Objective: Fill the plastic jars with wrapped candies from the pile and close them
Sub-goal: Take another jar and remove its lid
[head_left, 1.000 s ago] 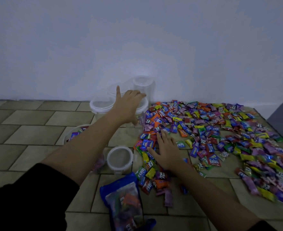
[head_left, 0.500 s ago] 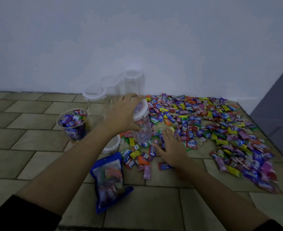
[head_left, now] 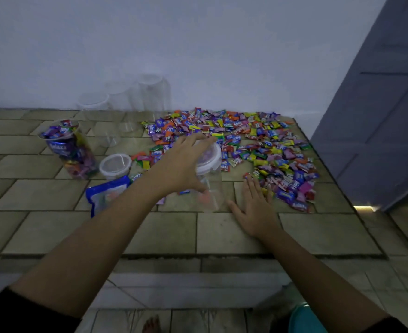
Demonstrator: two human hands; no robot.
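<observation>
The left hand (head_left: 182, 165) grasps a clear lidded jar (head_left: 210, 188) from above, fingers curled round its white lid; whether its base touches the tiles (head_left: 222, 236) cannot be told. Just right of this jar the right hand (head_left: 255, 210) lies flat, fingers straight, tips at the candy pile (head_left: 246, 140), which spreads behind and right of the jar. Left of it lie a blue bag (head_left: 107, 195), a loose lid (head_left: 115, 164) and, farther left, a filled open jar (head_left: 71, 150). Behind it, by the wall, stand empty jars (head_left: 126, 109).
</observation>
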